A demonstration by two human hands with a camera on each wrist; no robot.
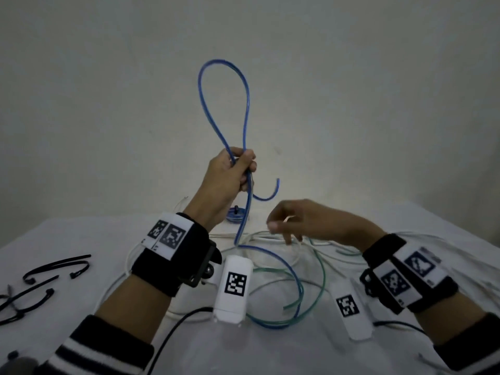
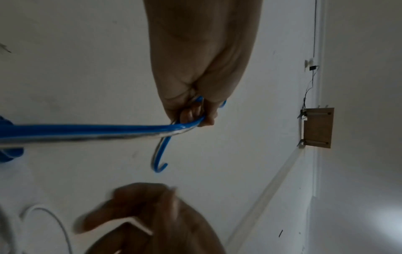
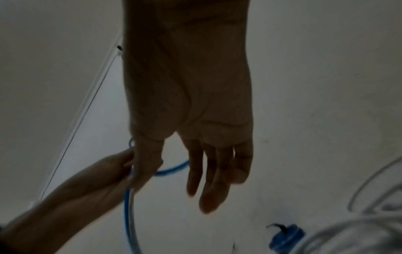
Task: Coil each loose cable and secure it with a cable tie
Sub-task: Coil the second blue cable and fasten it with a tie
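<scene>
From the head view, my left hand (image 1: 232, 171) is raised over the table (image 1: 81, 236), fingers curled round the blue cable (image 1: 244, 109) where a tall loop crosses itself — the rest trails down among the green cable (image 1: 319, 269) and the white cables (image 1: 259, 234). My right hand (image 1: 295, 221) hovers low, fingers loose, holding nothing. The cable ties (image 1: 54, 269) lie well off to my left. I judge the trailing length could snag those other cables as I draw it up.

In the left wrist view, the short free end (image 2: 159, 159) hooks out below my grip; it could spring loose.

In the right wrist view, my fingers (image 3: 215, 173) hang straight and empty. The cable looks glossy, stiff and springy.
</scene>
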